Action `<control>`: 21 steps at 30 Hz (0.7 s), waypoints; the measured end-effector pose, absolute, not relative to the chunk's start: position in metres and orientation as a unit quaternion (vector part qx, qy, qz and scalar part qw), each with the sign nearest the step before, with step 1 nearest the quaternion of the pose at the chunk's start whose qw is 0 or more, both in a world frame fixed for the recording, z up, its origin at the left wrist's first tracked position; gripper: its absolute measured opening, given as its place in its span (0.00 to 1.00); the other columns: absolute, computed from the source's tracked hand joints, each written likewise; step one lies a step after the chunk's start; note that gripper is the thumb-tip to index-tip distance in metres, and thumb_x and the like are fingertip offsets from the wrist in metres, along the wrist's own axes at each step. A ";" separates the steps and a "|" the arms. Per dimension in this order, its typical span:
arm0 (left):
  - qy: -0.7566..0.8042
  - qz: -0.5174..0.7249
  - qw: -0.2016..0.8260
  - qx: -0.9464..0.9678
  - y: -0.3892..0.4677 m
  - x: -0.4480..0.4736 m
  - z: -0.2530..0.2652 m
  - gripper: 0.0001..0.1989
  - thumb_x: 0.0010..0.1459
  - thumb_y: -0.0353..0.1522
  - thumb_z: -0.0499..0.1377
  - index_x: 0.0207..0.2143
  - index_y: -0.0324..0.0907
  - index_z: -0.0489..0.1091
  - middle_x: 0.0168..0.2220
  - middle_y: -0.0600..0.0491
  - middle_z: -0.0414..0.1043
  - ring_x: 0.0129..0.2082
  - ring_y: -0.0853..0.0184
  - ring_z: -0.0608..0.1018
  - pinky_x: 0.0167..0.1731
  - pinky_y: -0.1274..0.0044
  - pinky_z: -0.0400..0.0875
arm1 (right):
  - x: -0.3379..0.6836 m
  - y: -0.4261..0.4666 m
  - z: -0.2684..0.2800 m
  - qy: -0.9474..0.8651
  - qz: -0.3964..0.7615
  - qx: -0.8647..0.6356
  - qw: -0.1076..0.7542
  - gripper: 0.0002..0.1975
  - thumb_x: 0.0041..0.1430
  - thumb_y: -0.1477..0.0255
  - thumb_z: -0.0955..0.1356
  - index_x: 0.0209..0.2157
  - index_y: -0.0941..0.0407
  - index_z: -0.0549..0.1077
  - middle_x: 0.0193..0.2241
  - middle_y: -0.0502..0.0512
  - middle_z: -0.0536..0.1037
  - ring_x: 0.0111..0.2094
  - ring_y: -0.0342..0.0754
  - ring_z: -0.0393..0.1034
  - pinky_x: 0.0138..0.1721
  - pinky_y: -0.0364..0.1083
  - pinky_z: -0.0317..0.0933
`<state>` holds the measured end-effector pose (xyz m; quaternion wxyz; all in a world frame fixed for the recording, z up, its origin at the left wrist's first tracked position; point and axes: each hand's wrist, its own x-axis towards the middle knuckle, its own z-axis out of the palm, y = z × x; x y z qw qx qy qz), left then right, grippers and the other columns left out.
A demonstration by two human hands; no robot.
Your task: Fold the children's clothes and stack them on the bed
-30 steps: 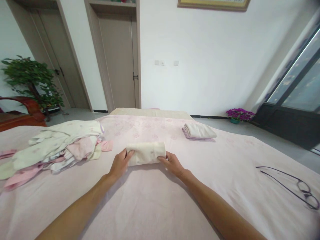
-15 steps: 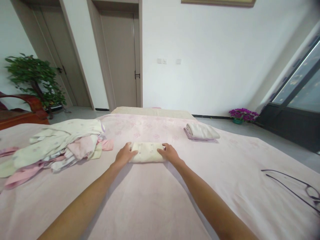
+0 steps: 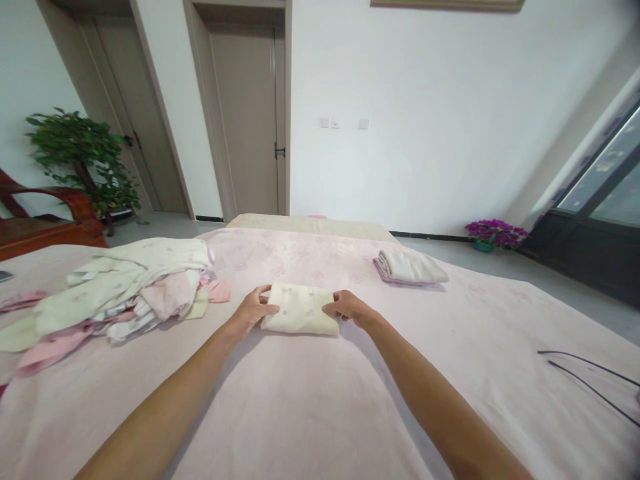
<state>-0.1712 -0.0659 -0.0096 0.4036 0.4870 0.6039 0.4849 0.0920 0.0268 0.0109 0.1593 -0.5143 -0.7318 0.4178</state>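
Observation:
A cream folded garment (image 3: 301, 310) with small faint prints lies in front of me on the pink bedspread (image 3: 300, 400). My left hand (image 3: 251, 311) grips its left edge, thumb on top and fingers behind. At the right edge my right hand (image 3: 353, 308) pinches it the same way. The fingertips under the cloth are partly hidden. Beyond my right hand sits a stack of folded clothes (image 3: 413, 267), white over pale purple. Off to the left is a loose heap of clothes (image 3: 135, 287) in cream, pink and white.
Black-framed glasses (image 3: 590, 363) lie at the right, cut off by the picture's edge. At the far left edge shows a dark flat object (image 3: 5, 275). A wooden armchair (image 3: 55, 217), a leafy plant (image 3: 80, 160) and purple flowers (image 3: 495, 233) stand beyond the bedspread.
The garment's near edge has come toward me and more of its top face shows. My hands still hold its two ends. The view has swung slightly left.

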 end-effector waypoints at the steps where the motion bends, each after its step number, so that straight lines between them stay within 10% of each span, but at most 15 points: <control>1: 0.576 0.516 0.384 0.504 -0.066 -0.172 -0.007 0.38 0.45 0.33 0.67 0.59 0.38 0.59 0.43 0.47 0.76 0.37 0.62 0.79 0.36 0.74 0.73 | 0.093 0.023 0.014 -0.743 0.401 -0.505 0.181 0.07 0.47 0.72 0.71 0.31 0.59 0.74 0.23 0.49 0.72 0.24 0.42 0.63 0.25 0.41 0.54; 8: 0.513 0.445 0.101 0.727 -0.098 -0.172 0.001 0.17 0.53 0.26 0.59 0.46 0.44 0.71 0.39 0.51 0.74 0.42 0.63 0.74 0.47 0.70 0.67 | 0.129 -0.021 0.003 -0.874 0.106 -0.323 0.346 0.09 0.52 0.79 0.65 0.36 0.55 0.70 0.36 0.54 0.71 0.37 0.47 0.65 0.38 0.43 0.59; 14: 0.483 0.387 0.201 0.759 -0.136 -0.179 -0.020 0.19 0.51 0.22 0.50 0.41 0.44 0.75 0.43 0.50 0.75 0.48 0.63 0.75 0.51 0.70 0.66 | 0.166 -0.031 -0.027 -0.874 0.177 -0.338 0.302 0.18 0.45 0.85 0.60 0.36 0.54 0.71 0.33 0.51 0.74 0.35 0.45 0.67 0.39 0.44 0.60; 21: 0.677 0.409 0.309 0.529 -0.119 -0.186 -0.006 0.16 0.58 0.43 0.55 0.41 0.41 0.71 0.38 0.48 0.78 0.37 0.59 0.80 0.33 0.74 0.72 | 0.156 -0.009 -0.016 -0.726 0.312 -0.511 0.339 0.11 0.56 0.72 0.64 0.41 0.55 0.73 0.32 0.51 0.78 0.29 0.44 0.72 0.30 0.42 0.63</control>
